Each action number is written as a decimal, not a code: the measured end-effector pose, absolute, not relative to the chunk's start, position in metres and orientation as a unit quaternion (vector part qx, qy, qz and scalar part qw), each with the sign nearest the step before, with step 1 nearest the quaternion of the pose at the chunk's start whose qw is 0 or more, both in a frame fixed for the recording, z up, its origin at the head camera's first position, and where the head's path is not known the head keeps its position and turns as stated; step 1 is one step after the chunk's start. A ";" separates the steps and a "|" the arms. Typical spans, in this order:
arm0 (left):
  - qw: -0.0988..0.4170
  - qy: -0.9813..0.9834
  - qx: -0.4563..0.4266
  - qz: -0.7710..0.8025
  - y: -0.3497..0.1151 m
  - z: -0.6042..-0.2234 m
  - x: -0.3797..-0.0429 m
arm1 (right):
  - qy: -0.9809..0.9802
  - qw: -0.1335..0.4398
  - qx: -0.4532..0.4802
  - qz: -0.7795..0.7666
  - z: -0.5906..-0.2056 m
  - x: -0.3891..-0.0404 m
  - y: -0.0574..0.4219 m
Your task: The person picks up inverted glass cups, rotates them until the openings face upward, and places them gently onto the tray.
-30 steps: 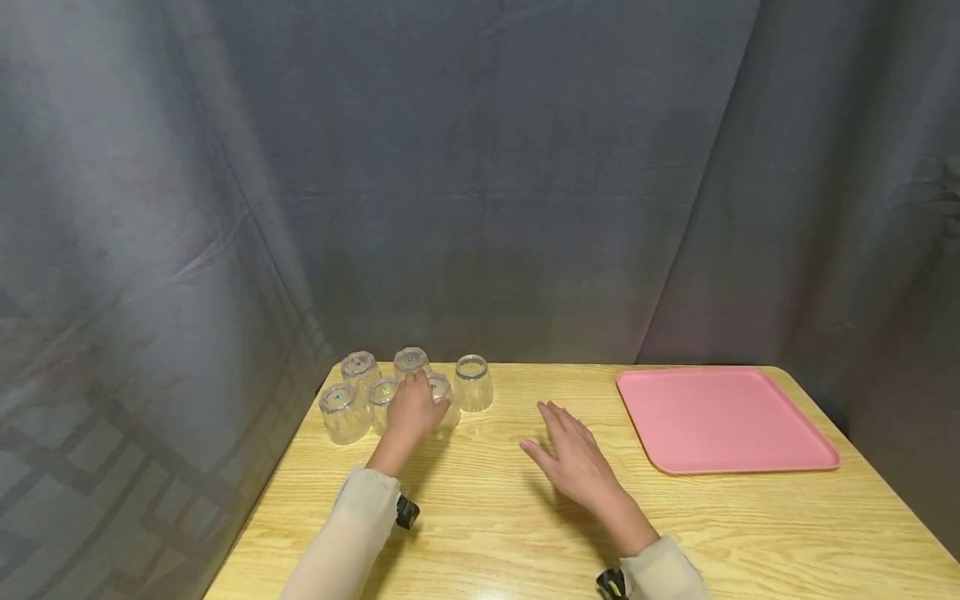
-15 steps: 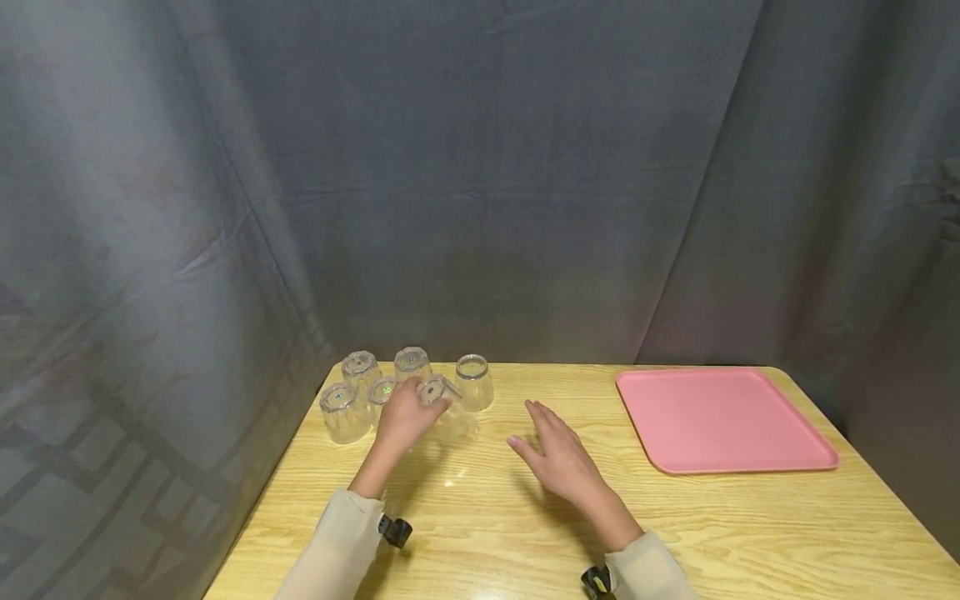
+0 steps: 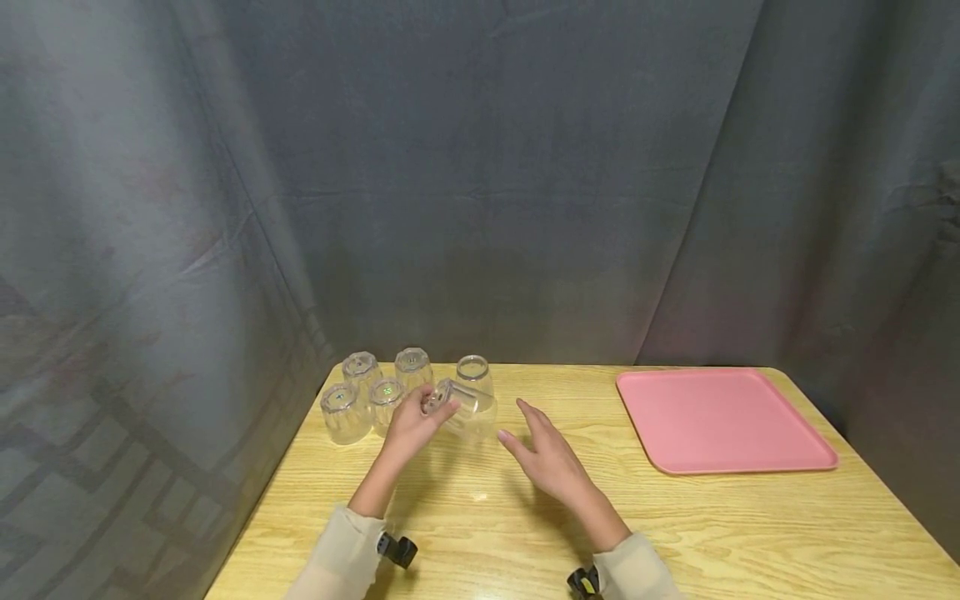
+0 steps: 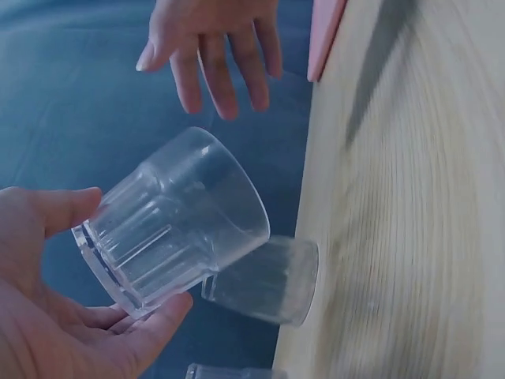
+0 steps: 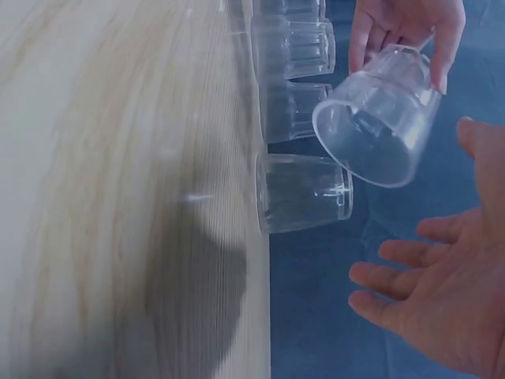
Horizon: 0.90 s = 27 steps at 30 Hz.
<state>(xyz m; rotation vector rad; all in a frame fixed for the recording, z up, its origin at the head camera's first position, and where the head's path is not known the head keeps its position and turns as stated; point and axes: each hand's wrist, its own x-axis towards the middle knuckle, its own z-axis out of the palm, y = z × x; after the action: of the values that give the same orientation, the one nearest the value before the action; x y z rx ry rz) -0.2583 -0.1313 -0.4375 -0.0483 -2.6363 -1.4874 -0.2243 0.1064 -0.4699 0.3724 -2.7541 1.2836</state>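
My left hand [image 3: 408, 425] grips a clear drinking glass [image 4: 177, 225] near its base, thumb on one side and fingers on the other. The glass is off the table and tilted, its mouth turned toward my right hand [image 3: 555, 462]. That hand hovers over the table with fingers extended and thumb apart, touching nothing. In the right wrist view its palm [image 5: 450, 292] faces the held glass, with a gap between them. Behind the held glass, a single glass [image 3: 473, 372] stands upside down on the table. Several more upside-down glasses [image 3: 345, 414] cluster to the left of my left hand.
A pink tray [image 3: 727, 421] lies flat at the right of the wooden table [image 3: 480, 533]. Grey curtains [image 3: 480, 183] hang behind the table and along its sides. The glass cluster stands near the back left corner.
My left hand has lifted a glass out of the cluster, tipped it over and brought it rightward. My right hand has shifted a little left, toward it.
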 end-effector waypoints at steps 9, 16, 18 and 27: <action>0.012 -0.784 -0.017 -0.620 -0.123 -0.441 -0.257 | -0.885 0.042 0.112 0.449 -0.468 -0.225 0.099; 0.006 -0.748 -0.032 -0.663 -0.113 -0.441 -0.255 | -0.872 0.049 0.117 0.472 -0.466 -0.226 0.094; 0.003 -0.743 -0.040 -0.668 -0.111 -0.443 -0.255 | -0.869 0.049 0.119 0.478 -0.466 -0.226 0.093; -0.022 -0.705 -0.059 -0.707 -0.106 -0.446 -0.252 | -0.863 0.055 0.118 0.488 -0.463 -0.226 0.093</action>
<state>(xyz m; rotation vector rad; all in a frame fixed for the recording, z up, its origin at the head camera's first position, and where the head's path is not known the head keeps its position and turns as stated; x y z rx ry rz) -0.2521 -0.1061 -0.4457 -0.1882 -2.2448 -2.2523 -0.2264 0.0928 -0.4630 0.3586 -2.6205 1.4816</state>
